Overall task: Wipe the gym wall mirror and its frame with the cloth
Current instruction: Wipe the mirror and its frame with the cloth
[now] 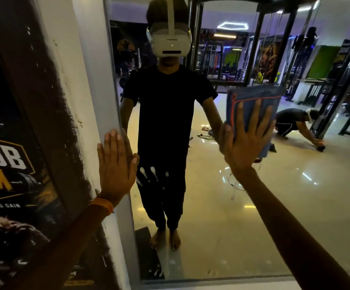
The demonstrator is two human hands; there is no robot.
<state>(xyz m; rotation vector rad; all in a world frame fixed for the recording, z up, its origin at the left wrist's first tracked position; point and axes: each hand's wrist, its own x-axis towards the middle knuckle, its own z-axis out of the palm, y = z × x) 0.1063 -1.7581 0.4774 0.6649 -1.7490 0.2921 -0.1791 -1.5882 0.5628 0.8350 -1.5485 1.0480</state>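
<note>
Left hand (116, 164) on frame (115, 84), right hand (246, 143) on cloth (253, 99)

Both are spread, fingers straight. One rests at the left edge of the mirror (211, 227); the other presses the folded blue cloth flat against the glass

Both forearms are seen bare. An orange thread band (102, 206) is worn on the wrist of the left hand (115, 164), at 8 o'clock in the frame. The right hand (247, 143), at 3 o'clock, is bare.

Reflected in the mirror (211, 227) at 12 o'clock, a white headset (171, 41) is worn, with a white strap (171, 11) run over dark hair. A black short-sleeved T-shirt (165, 97) and black trousers (161, 201), tapered at the ankles, are worn. The feet (165, 239) are bare.

White streaks (149, 174) are noted at 10 o'clock of the trousers; print or marks on the glass cannot be told.
</note>
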